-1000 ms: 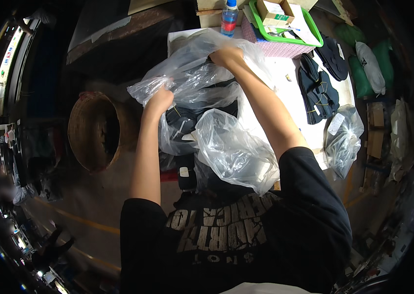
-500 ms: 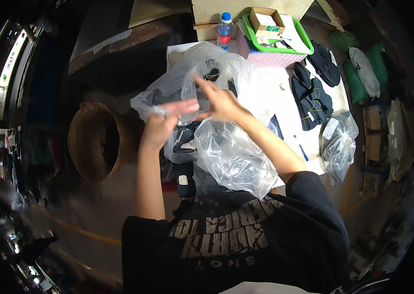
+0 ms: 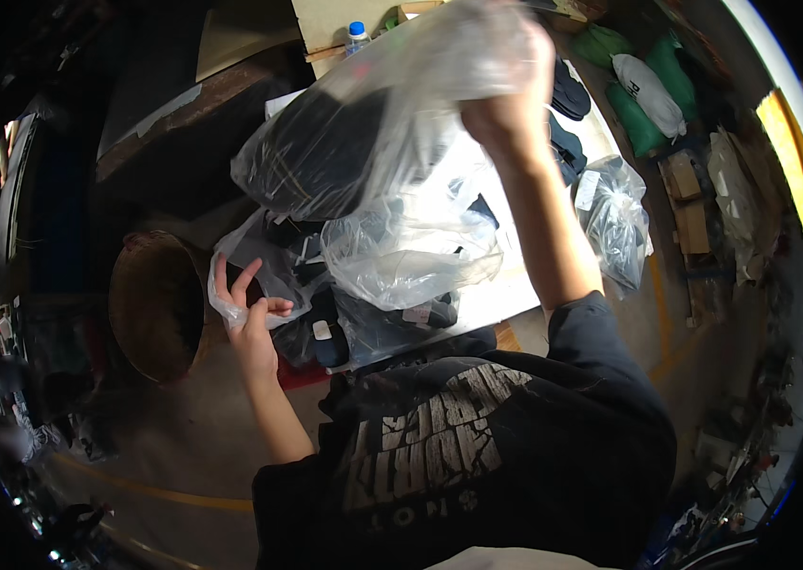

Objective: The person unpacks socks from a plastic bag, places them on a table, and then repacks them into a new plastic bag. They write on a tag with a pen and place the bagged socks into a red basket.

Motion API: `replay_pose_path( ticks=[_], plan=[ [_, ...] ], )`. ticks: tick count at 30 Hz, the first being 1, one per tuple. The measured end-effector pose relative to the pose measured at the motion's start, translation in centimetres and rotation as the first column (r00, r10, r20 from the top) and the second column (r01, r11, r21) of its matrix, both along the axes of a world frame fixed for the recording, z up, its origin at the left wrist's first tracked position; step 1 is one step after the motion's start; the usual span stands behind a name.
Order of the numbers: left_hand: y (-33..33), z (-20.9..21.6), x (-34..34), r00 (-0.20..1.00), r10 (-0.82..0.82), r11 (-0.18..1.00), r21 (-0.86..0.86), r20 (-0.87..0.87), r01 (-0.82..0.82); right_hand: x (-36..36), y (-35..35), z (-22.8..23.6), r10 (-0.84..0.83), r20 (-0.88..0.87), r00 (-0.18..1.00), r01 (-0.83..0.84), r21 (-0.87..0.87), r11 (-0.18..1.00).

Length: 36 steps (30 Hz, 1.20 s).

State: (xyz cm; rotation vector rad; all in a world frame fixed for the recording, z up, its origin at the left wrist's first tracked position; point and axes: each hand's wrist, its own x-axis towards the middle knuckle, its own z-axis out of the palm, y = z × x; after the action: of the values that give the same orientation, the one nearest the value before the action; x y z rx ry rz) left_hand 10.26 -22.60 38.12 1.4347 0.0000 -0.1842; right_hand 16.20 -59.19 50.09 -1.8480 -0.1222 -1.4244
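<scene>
My right hand, partly blurred, is closed on the gathered top of a clear plastic bag, holding it up above the white table. Dark cloth-like goods show inside that bag. My left hand has its fingers spread apart, at the edge of another clear bag that holds dark pieces with white tags. Between the hands, a crumpled clear bag lies on the table. Nearer to me is a dark roll with a white label.
A blue-capped bottle stands at the back. To the right are dark bundles, a filled clear bag, and green and white sacks beyond the table. A round brown bin stands on the floor at left.
My right hand has swung up and to the right, raising a clear bag that now stretches upward. My left hand has dropped nearer to me and opened its fingers. The view has shifted.
</scene>
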Motion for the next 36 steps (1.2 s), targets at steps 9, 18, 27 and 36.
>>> replay_pose_path(
  ticks=[9,18,27,36],
  plan=[
    [-1.5,0.4,0.7,0.997,-0.066,0.996,0.055,0.034,0.064,-22.4,-8.8,3.3,-0.888,0.336,0.314,0.642,-0.765,-0.062],
    [-2.2,0.8,0.2,0.990,-0.123,0.991,0.060,0.065,0.119,-31.5,-12.5,-2.5,-0.794,0.039,0.606,0.585,-0.699,0.412],
    [-2.7,1.3,0.5,0.991,-0.084,0.996,0.021,0.101,0.082,-28.7,-12.1,-20.4,-0.165,-0.431,0.887,0.459,0.790,0.407],
    [-1.1,1.1,0.7,0.995,-0.015,1.000,0.011,0.101,0.014,-29.6,-9.5,-15.5,-0.750,-0.618,0.237,0.407,-0.638,0.654]
  ],
)
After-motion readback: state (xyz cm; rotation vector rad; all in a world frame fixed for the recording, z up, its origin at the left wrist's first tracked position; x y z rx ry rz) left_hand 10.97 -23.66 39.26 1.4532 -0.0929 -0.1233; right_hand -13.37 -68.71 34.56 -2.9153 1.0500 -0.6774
